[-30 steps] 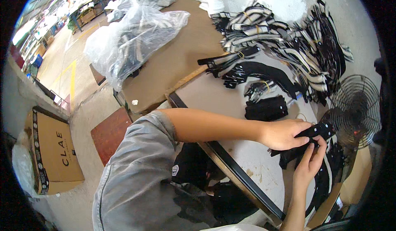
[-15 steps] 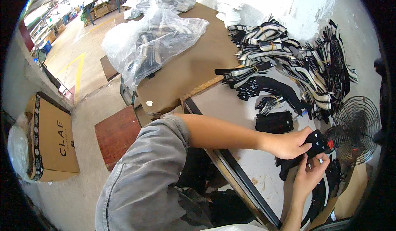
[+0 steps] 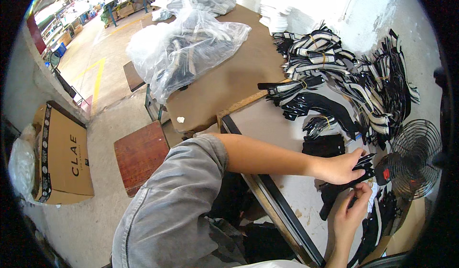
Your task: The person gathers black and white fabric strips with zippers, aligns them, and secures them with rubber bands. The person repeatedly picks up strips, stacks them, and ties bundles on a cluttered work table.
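Observation:
My left hand (image 3: 342, 167) is closed on a bundle of black fabric strips (image 3: 366, 163) with small pale marks at the ends. The bundle's other end (image 3: 329, 201) hangs down beneath that hand over the grey tabletop (image 3: 291, 186). Just below, my right hand (image 3: 353, 208) has its fingers curled against the lower edge of the same strips, with a bit of black between thumb and fingers. A flat stack of black strips (image 3: 323, 145) lies just beyond my left hand.
Banded black-and-white strip bundles (image 3: 320, 57) are heaped against the white wall. A black wire-cage fan (image 3: 413, 158) stands close at the right. Clear plastic bags (image 3: 186, 52) rest on a brown table. A wooden stool (image 3: 141, 158) and cardboard box (image 3: 67, 158) are on the floor at left.
The strips in my left hand have tilted, so their ends now show fanned edge-on. My right hand's fingers have curled in more and shifted slightly left. The view has shifted a little.

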Motion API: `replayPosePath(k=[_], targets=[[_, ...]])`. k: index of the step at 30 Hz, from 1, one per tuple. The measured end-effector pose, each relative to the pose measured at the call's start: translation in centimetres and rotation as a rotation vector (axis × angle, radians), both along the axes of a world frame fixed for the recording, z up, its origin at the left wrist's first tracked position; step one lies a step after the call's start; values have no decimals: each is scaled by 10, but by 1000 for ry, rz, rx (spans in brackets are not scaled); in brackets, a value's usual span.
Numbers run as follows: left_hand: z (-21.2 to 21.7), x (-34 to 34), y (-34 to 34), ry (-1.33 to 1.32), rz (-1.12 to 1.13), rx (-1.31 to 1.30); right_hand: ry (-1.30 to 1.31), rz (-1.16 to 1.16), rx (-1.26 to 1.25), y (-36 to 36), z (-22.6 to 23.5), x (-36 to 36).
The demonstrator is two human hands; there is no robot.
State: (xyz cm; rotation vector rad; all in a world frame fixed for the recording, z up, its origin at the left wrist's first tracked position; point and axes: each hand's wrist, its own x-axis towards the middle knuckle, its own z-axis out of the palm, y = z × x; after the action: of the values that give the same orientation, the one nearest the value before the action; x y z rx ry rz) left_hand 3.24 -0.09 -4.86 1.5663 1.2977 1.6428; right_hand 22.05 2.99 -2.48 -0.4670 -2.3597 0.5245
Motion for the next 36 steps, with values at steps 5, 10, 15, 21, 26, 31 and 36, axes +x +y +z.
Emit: replayPosePath(k=[5, 10, 15, 21, 26, 31, 36], targets=[[9, -6, 1, -172, 56, -95, -56, -97, 30, -12, 18, -5], [32, -19, -7, -373, 59, -206, -293, -4, 96, 5, 8, -1], [24, -19, -11, -249, -33, -100, -343, -28, 61, 15, 8, 0], [37, -18, -23, -178, -215, -249, -422, -186, 80, 30, 13, 6], [32, -14, -22, -159, -203, -223, -251, -140, 229, 26, 9, 6], [-2, -17, 8, -162, -33, -28, -235, 24, -64, -12, 28, -5], [31, -8, -21, -340, -135, -274, -161, 99, -238, -19, 8, -5]])
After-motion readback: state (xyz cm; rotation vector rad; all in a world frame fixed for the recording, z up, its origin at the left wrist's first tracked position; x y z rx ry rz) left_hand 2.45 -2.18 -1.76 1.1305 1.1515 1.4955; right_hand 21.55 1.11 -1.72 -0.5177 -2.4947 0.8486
